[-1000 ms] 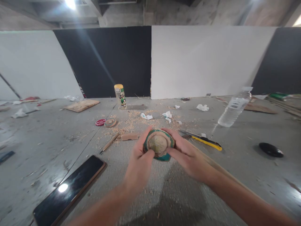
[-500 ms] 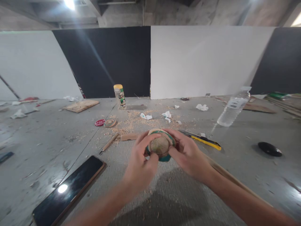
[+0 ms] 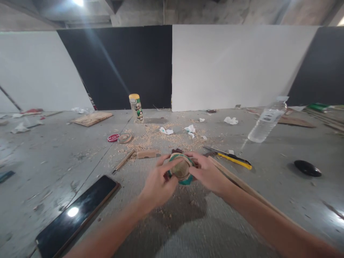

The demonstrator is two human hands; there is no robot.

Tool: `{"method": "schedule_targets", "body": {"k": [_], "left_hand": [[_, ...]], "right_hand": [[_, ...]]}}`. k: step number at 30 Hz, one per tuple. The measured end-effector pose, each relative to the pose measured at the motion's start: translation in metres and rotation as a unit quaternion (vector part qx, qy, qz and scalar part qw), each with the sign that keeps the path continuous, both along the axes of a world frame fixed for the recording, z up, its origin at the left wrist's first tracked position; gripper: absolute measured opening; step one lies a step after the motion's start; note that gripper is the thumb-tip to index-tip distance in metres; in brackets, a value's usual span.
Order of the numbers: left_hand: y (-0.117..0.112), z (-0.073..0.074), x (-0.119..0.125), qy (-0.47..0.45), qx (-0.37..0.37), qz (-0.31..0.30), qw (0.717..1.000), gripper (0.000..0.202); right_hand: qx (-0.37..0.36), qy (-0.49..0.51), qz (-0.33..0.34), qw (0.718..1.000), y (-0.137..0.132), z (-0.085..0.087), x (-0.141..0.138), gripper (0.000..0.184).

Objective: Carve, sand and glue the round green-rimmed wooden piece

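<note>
Between both hands is a round wooden piece [image 3: 181, 169] with a raised tan disc in its middle and teal paint around the edge. My left hand [image 3: 159, 181] grips its left side, with the index finger laid across the top and the thumb at the near edge. On the opposite side my right hand [image 3: 206, 172] holds the rim between thumb and fingers. A dark reddish-brown object [image 3: 176, 151] shows just behind the piece, partly hidden. A wooden strip [image 3: 242, 182] runs beside and partly behind my right forearm.
Left lie a phone [image 3: 77, 215], a wood-handled carving tool [image 3: 123, 162] and a notched wood block [image 3: 146, 154]. A yellow utility knife [image 3: 235, 160], black mouse-shaped object [image 3: 307, 168] and water bottle [image 3: 268, 120] are right. Behind are wood shavings, tissues [image 3: 166, 131] and a yellow-lidded container [image 3: 136, 107].
Both hands have moved slightly down and toward the left with the round wooden piece. The dark reddish-brown object behind it has come into view.
</note>
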State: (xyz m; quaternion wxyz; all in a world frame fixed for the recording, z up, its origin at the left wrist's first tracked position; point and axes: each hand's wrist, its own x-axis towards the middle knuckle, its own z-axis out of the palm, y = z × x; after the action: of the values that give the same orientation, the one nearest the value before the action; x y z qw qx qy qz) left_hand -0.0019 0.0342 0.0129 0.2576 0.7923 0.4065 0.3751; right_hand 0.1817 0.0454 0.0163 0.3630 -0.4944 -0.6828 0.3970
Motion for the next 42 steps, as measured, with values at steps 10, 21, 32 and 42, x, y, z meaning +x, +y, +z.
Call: {"method": "schedule_targets", "body": {"k": [10,21,32,42], "left_hand": [[0.005,-0.009,-0.021,0.184,-0.018,-0.025,0.982,0.040],[-0.002,-0.007,-0.026,0.211,-0.055,-0.002,0.976,0.038],[0.005,-0.004,-0.030,0.245,-0.063,0.033,0.967,0.033],[0.008,-0.008,-0.033,0.221,-0.078,0.018,0.972,0.027]], "right_hand": [[0.034,-0.101,0.063,0.992,0.005,-0.015,0.000,0.023],[0.087,-0.264,0.123,0.953,0.001,0.001,0.012,0.021],[0.076,-0.319,0.129,0.936,-0.002,0.008,0.006,0.018],[0.080,-0.289,0.105,0.948,0.001,-0.004,0.004,0.022]]}}
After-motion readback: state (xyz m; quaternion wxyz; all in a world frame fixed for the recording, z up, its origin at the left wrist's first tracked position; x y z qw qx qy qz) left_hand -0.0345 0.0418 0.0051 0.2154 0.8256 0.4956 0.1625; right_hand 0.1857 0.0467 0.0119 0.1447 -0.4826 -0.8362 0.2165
